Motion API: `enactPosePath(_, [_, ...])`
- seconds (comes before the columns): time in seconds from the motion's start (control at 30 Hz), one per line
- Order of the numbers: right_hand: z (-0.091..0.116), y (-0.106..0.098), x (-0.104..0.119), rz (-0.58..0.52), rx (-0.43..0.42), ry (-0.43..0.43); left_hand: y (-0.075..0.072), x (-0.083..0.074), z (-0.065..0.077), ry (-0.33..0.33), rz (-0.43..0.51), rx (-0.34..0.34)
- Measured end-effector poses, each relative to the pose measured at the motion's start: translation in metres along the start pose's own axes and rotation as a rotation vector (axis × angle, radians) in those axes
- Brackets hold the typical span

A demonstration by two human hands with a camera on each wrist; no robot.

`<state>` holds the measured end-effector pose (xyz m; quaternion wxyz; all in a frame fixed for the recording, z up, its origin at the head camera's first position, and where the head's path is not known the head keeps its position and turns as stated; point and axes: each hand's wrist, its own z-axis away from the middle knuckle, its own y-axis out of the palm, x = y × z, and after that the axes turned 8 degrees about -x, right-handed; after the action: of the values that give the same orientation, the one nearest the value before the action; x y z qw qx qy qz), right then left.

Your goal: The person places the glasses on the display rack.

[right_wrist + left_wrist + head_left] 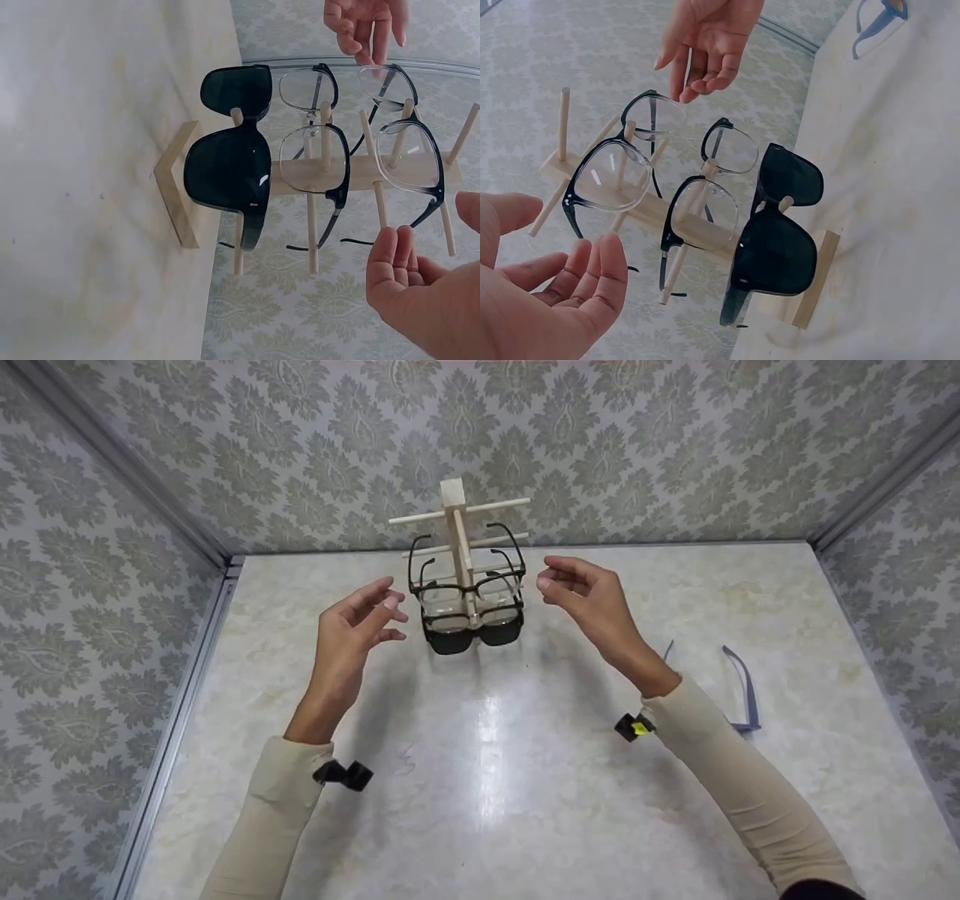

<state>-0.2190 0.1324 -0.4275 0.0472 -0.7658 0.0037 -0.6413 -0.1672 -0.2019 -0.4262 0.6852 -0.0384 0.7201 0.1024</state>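
A wooden eyeglasses rack (pixel 454 499) stands at the back of the table, with three pairs of glasses on its pegs. Dark sunglasses (pixel 776 251) sit lowest. Above them are black-topped clear glasses (pixel 315 157), and higher still another similar pair (pixel 611 180). My left hand (pixel 352 630) is held just left of the rack, fingers loosely bent and apart from the frames. To the right, my right hand (pixel 596 596) hovers beside the upper pair, thumb and fingers parted in the right wrist view. Neither hand grips anything.
Blue-grey glasses (pixel 751 701) lie on the table at the right, partly hidden by my right forearm. The rack's uppermost peg (pixel 499 505) carries no glasses. Patterned wall panels (pixel 420 427) enclose the marbled table (pixel 487 840) at the back and sides.
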Motion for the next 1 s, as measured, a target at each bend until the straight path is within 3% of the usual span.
enactPosePath(0.17, [0.011, -0.01, -0.001, 0.037, -0.002, -0.008, -0.003, 0.005, 0.014, 0.017, -0.002, 0.013])
enactPosePath(0.43, [0.031, -0.027, -0.01, 0.066, -0.012, -0.014, 0.004, 0.021, 0.032, 0.019, -0.042, 0.053])
enactPosePath(0.63, [0.048, -0.042, -0.02, 0.099, -0.034, -0.039, 0.013, 0.037, 0.044, 0.043, -0.058, 0.113])
enactPosePath(1.0, [0.076, -0.073, -0.035, 0.056, -0.103, -0.068, 0.038, 0.058, 0.055, 0.038, -0.072, 0.182])
